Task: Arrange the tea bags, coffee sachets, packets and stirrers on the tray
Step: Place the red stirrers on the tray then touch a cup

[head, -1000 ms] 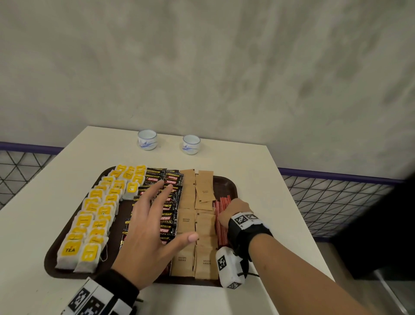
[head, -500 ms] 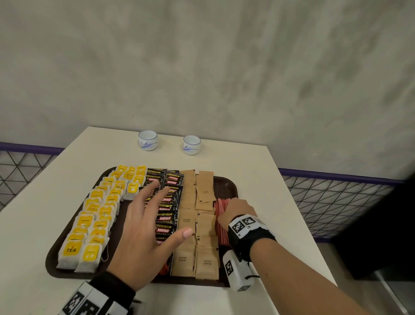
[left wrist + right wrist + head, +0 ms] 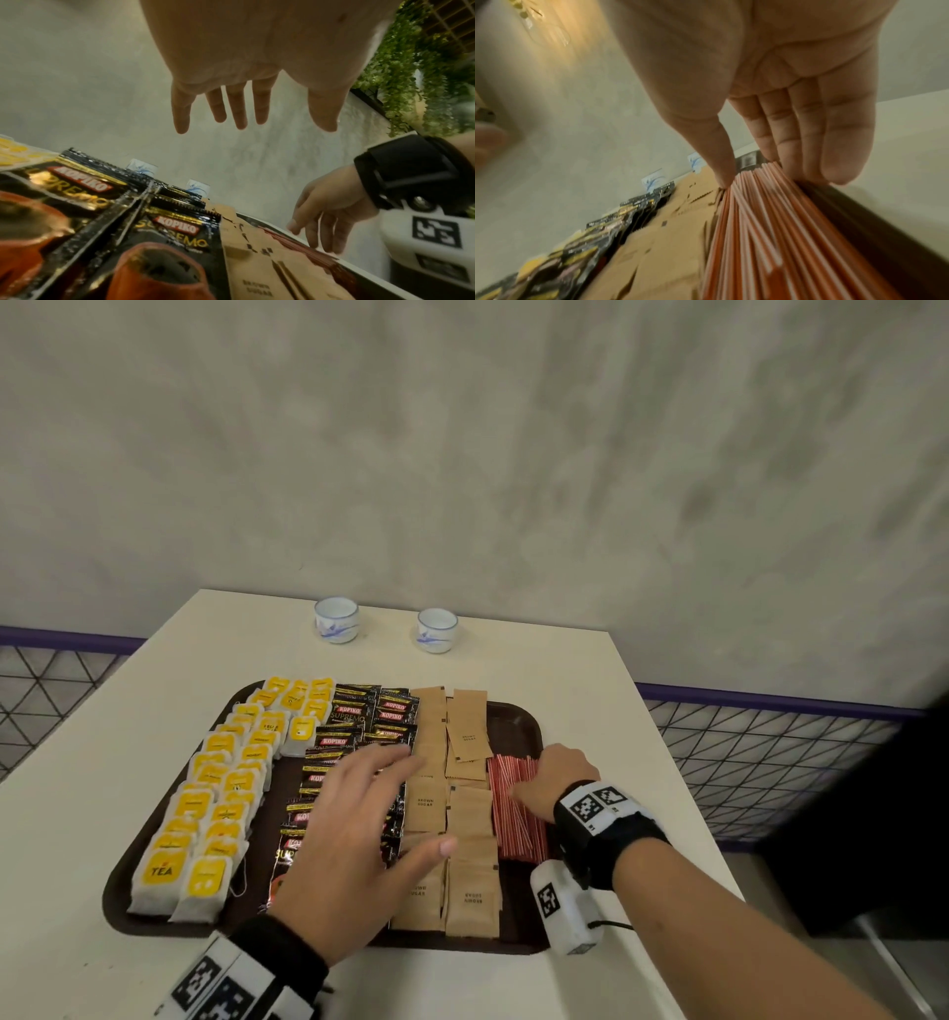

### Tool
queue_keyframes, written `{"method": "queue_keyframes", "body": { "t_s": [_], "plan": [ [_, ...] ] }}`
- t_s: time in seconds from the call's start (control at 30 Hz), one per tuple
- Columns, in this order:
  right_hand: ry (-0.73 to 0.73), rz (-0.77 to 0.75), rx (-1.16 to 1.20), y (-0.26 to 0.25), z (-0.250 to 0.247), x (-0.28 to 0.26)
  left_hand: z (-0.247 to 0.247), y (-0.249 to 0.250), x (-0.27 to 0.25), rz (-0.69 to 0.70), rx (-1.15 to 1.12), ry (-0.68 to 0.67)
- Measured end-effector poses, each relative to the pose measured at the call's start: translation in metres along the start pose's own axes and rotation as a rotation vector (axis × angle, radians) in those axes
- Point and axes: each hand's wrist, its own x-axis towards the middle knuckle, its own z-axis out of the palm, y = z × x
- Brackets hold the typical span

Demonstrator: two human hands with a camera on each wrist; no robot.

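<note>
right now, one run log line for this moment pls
left hand: open, hovering over coffee sachets | right hand: open, fingertips on stirrers | tray: tea bags, brown sugar packets in rows

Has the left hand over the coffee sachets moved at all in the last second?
Yes, slightly. The left hand has shifted toward the brown sugar packets: its fingertips, earlier over the coffee sachets, now reach the packets' edge, on the tray.
</note>
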Motion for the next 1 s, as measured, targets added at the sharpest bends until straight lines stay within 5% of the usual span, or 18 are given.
{"method": "queue_keyframes", "body": {
  "t_s": [0.33,1.0],
  "plan": [
    [-0.105,-0.210,0.116,0.048,-0.022,-0.007,0.051,0.028,0.031,-0.034,0.331,-0.472],
    [-0.052,-0.542,-0.246,0.035,0.011,-0.017,0.069,0.035,0.041,-0.030,0.522,-0.684]
  ]
}}
